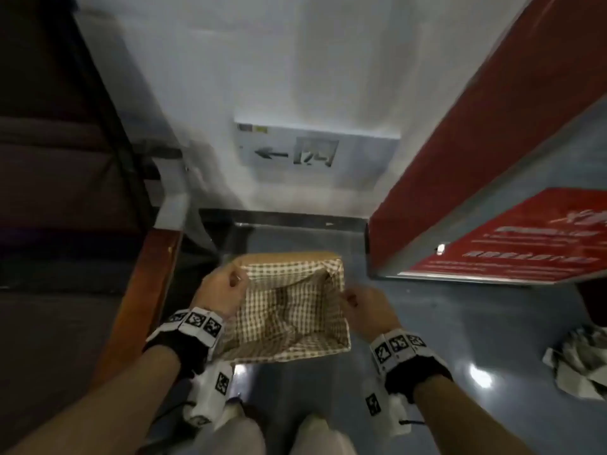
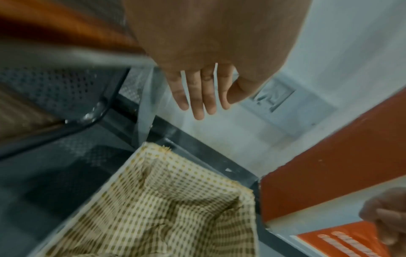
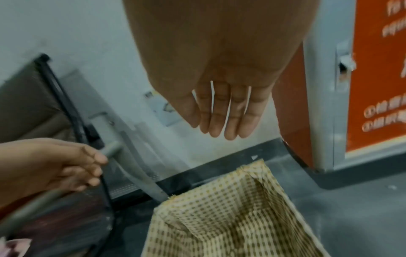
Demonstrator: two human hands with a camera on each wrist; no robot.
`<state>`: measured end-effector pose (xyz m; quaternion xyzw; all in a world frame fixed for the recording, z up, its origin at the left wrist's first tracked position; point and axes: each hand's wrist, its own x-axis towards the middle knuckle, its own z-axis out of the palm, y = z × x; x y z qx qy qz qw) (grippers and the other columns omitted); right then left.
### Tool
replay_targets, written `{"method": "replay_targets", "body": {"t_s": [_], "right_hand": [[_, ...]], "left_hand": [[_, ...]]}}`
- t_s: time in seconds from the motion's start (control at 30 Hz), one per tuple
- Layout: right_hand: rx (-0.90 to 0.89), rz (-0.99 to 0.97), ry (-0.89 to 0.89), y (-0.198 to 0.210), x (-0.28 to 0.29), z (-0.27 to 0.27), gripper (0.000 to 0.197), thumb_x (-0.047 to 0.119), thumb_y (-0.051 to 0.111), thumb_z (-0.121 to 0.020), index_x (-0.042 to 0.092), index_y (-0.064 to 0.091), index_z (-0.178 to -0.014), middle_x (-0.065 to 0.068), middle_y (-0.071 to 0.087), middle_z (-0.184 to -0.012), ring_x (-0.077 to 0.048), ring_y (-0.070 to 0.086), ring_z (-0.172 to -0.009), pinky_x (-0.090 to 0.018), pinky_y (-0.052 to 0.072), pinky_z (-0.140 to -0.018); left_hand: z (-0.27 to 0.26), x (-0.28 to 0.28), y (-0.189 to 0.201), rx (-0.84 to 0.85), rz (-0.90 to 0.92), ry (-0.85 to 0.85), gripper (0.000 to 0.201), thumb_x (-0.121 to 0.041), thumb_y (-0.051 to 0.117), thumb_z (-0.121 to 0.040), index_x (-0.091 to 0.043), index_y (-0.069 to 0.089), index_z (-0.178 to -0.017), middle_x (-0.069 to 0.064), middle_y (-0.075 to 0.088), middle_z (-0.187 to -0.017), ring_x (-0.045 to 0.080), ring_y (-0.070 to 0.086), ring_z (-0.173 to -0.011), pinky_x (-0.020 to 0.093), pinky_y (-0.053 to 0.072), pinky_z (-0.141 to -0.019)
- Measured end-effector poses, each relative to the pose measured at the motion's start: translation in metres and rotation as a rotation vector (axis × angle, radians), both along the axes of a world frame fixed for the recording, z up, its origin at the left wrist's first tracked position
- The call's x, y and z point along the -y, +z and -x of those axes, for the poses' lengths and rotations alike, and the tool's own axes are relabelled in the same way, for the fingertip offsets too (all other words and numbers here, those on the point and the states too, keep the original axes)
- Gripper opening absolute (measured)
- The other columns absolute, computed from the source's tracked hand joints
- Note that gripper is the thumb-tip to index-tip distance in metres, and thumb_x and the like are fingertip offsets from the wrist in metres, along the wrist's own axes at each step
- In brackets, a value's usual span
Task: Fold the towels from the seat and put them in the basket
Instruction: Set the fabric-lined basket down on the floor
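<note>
Basket (image 1: pixel 341 348) with checked lining sits on glossy grey-blue floor (image 1: pixel 443 323), white wall (image 1: pixel 262 77) behind. Left hand (image 1: pixel 221 292) and right hand (image 1: pixel 366 307) hover at its sides, fingers straight, holding nothing.

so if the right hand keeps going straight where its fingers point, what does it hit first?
Probably the white wall. In the right wrist view the right hand has straight fingers aimed over the far rim of the checked basket, at the wall near its dark skirting. Nothing shows between, but depth is unclear.
</note>
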<state>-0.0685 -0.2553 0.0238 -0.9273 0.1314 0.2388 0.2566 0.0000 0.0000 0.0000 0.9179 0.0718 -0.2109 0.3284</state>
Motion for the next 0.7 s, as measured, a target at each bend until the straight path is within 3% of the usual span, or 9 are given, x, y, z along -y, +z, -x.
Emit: {"method": "replay_targets", "body": {"t_s": [0.13, 0.23, 0.33, 0.43, 0.5, 0.6, 0.7], "right_hand": [[0.024, -0.016, -0.162, -0.131, 0.012, -0.014, 0.015, 0.022, 0.05, -0.094, 0.014, 0.063, -0.098, -0.01, 0.066, -0.098, -0.029, 0.062, -0.092, -0.036, 0.051, -0.08], [0.06, 0.027, -0.24, -0.224, 0.017, -0.013, 0.023, 0.016, 0.05, -0.094, 0.006, 0.06, -0.111, -0.016, 0.06, -0.116, -0.032, 0.055, -0.107, -0.032, 0.043, -0.086], [0.054, 0.089, -0.277, -0.282, 0.024, -0.014, 0.042, 0.018, 0.054, -0.091, -0.003, 0.045, -0.127, -0.026, 0.047, -0.126, -0.04, 0.047, -0.114, -0.039, 0.039, -0.091], [0.052, 0.094, -0.336, -0.319, 0.027, -0.014, 0.041, 0.021, 0.052, -0.093, -0.005, 0.041, -0.123, -0.027, 0.047, -0.123, -0.042, 0.049, -0.109, -0.041, 0.04, -0.085], [0.093, 0.105, -0.377, -0.334, 0.028, -0.015, 0.031, 0.018, 0.047, -0.096, -0.007, 0.042, -0.114, -0.029, 0.052, -0.115, -0.042, 0.053, -0.103, -0.038, 0.038, -0.075], [0.128, 0.094, -0.449, -0.345, 0.031, -0.017, 0.025, 0.016, 0.038, -0.099, -0.006, 0.042, -0.111, -0.031, 0.057, -0.107, -0.044, 0.056, -0.096, -0.036, 0.032, -0.069], [0.152, 0.101, -0.512, -0.338, 0.033, -0.01, 0.03, 0.023, 0.034, -0.101, -0.004, 0.045, -0.11, -0.03, 0.059, -0.107, -0.044, 0.056, -0.097, -0.036, 0.033, -0.07]], "left_hand": [[-0.017, -0.006, -0.122, -0.016, -0.055, 0.074, 0.013, -0.015, 0.056, -0.086, -0.011, 0.06, -0.097, 0.014, 0.059, -0.108, 0.032, 0.056, -0.1, 0.031, 0.042, -0.081], [-0.009, -0.017, -0.204, -0.056, -0.147, 0.142, 0.036, -0.016, 0.057, -0.087, -0.009, 0.051, -0.121, 0.018, 0.043, -0.128, 0.037, 0.046, -0.115, 0.04, 0.041, -0.094], [0.0, -0.029, -0.254, -0.054, -0.195, 0.25, 0.06, -0.017, 0.059, -0.086, -0.001, 0.031, -0.137, 0.022, 0.028, -0.141, 0.039, 0.032, -0.129, 0.045, 0.033, -0.106], [0.007, -0.034, -0.287, -0.051, -0.14, 0.393, 0.066, -0.011, 0.061, -0.085, 0.0, 0.024, -0.139, 0.024, 0.027, -0.142, 0.042, 0.036, -0.127, 0.05, 0.035, -0.104], [0.009, -0.037, -0.299, -0.08, -0.171, 0.481, 0.055, -0.013, 0.054, -0.091, 0.003, 0.026, -0.135, 0.029, 0.037, -0.135, 0.045, 0.046, -0.118, 0.051, 0.041, -0.095], [0.009, -0.044, -0.306, -0.09, -0.243, 0.461, 0.035, -0.012, 0.039, -0.097, 0.008, 0.036, -0.125, 0.034, 0.047, -0.124, 0.048, 0.05, -0.109, 0.052, 0.043, -0.088], [0.006, -0.046, -0.298, -0.026, -0.247, 0.428, 0.03, -0.015, 0.037, -0.099, 0.008, 0.044, -0.118, 0.033, 0.05, -0.121, 0.047, 0.052, -0.106, 0.049, 0.044, -0.086]]}}
